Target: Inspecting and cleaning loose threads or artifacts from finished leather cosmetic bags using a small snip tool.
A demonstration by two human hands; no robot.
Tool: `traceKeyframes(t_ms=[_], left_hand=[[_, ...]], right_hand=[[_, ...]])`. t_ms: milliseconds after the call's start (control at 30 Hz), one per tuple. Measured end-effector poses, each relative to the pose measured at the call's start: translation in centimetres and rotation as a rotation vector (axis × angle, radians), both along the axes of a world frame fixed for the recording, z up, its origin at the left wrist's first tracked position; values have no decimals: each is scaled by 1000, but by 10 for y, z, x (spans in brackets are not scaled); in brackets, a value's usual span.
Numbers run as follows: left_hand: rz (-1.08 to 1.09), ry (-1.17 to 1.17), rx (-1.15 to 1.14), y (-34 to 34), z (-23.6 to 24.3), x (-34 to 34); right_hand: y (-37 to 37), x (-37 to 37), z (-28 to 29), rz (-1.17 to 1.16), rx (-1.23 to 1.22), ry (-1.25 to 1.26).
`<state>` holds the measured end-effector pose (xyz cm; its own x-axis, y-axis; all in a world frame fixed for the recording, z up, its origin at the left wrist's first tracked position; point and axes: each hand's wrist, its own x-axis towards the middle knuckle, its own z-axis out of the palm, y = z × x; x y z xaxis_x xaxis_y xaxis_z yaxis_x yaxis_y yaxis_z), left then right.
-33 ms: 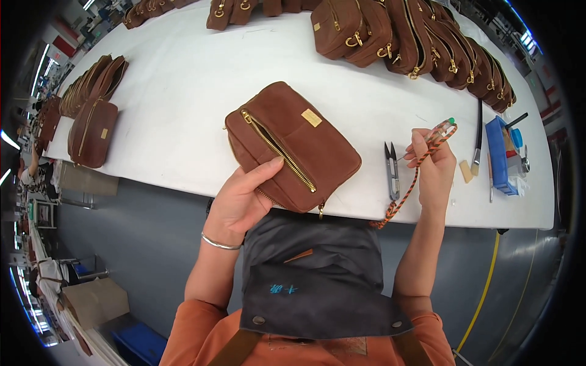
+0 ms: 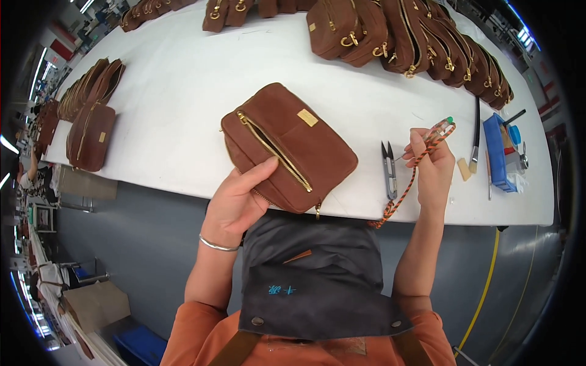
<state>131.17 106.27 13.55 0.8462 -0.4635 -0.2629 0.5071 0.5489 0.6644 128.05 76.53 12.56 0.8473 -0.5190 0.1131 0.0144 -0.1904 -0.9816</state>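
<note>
Brown suede bag [image 2: 290,146] with a gold zipper running slantwise across its front and a small gold plate near its upper corner lies at the near edge of the white desk [image 2: 183,91], its lower end hanging slightly over the rim. The left hand [image 2: 235,204] grips that lower end, thumb laid on top beside the zipper and the other fingers tucked under the bag; a silver bangle [image 2: 218,245] circles the wrist. A gold zipper pull [image 2: 318,210] dangles from the bag's bottom corner, just above the dark grey apron [image 2: 311,274] worn over an orange top.

To the right, the right hand [image 2: 432,168] is closed around an orange-and-dark braided cord [image 2: 415,177], which loops up past the fingertips to a green-tipped end and trails down over the desk edge. Just beside this hand, between it and the bag, lie black thread snips [image 2: 389,168] with blades pointing away from the person.

Farther right are a long dark-handled brush [image 2: 475,137], a small tan block [image 2: 464,169] and a blue tray [image 2: 497,152] holding small tools. Along the far side of the desk stands a row of finished brown bags [image 2: 415,33] with gold clasps, and at the left end another stack of brown bags [image 2: 91,116] rests on edge.
</note>
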Motion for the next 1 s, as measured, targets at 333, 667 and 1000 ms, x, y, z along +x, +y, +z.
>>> traceKeyframes(t_ms=[333, 667, 1000], left_hand=[[155, 29, -206, -23, -3, 13], [-151, -278, 452, -4, 17, -4], [-353, -916, 1111, 10, 80, 4]], right_hand=[[-25, -14, -4, -64, -22, -10], [-35, -25, 2, -43, -11, 45], [-45, 11, -12, -124, -717, 398]])
